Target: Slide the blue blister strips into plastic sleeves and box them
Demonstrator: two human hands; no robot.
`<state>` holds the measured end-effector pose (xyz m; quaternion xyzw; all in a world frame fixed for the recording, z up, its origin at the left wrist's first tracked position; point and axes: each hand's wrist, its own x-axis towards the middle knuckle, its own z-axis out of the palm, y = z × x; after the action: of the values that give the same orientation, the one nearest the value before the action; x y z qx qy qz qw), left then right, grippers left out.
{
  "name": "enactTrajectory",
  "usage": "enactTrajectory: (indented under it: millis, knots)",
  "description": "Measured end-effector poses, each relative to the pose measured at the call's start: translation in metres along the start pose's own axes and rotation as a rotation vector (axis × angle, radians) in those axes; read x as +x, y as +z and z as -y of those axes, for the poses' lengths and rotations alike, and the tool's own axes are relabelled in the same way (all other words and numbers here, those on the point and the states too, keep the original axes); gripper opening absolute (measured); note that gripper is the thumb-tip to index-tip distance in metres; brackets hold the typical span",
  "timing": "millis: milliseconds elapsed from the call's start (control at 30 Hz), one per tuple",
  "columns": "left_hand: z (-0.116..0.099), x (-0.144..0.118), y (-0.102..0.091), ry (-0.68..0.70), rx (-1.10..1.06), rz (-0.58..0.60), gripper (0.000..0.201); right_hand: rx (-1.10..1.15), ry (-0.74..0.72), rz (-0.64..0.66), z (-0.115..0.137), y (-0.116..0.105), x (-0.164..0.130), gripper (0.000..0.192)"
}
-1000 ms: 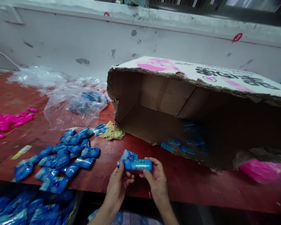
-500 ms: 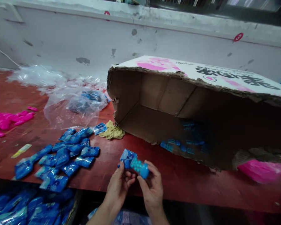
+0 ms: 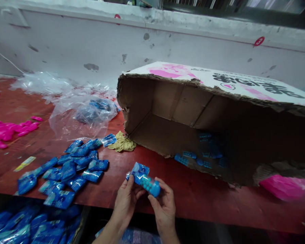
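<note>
While in both hands (fingertips): blue capsule.

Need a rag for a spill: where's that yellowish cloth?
The yellowish cloth lies on the red table, left of centre, against the cardboard box's left corner, beside the blue packets.

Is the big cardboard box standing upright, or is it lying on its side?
On its side. The cardboard box has its open mouth facing the person, its printed panel on top, and small blue pieces lie on its lower inner wall.
</note>
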<state>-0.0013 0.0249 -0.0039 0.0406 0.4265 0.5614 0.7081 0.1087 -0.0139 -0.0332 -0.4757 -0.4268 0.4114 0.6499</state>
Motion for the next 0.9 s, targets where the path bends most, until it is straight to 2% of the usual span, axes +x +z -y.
enactTrajectory:
  millis: [100,200,300,400,500,600,733,800,900]
  knots:
    - [-0.001,0.000,0.001,0.005,0.032,0.011,0.031,0.087,0.109,-0.056,0.002,0.005,0.002,0.035]
    - [-0.001,0.002,0.001,-0.001,0.042,0.021,0.033,0.095,0.134,-0.053,0.000,0.004,0.003,0.035]
    - [-0.002,0.002,0.001,-0.004,0.070,0.014,0.036,-0.020,0.084,-0.014,-0.007,-0.001,0.001,0.035]
    - [-0.001,0.002,0.002,-0.054,0.076,0.009,0.037,-0.257,-0.051,0.030,-0.012,-0.008,-0.002,0.033]
    - [-0.002,0.002,0.002,-0.110,0.072,-0.009,0.031,-0.402,-0.162,0.142,-0.010,-0.010,-0.003,0.034]
    - [-0.007,0.003,-0.002,-0.174,0.099,-0.014,0.021,-0.370,-0.110,0.252,-0.001,-0.009,-0.001,0.041]
    - [-0.017,0.003,-0.005,-0.274,0.128,0.100,0.013,-0.241,0.083,0.318,0.006,-0.008,0.001,0.031]
    - [-0.020,0.001,-0.005,-0.288,0.113,0.173,0.012,-0.206,0.108,0.279,0.004,-0.007,0.001,0.033]
    - [-0.025,-0.001,-0.004,-0.312,0.080,0.278,0.015,-0.170,0.106,0.181,0.000,-0.008,0.001,0.047]
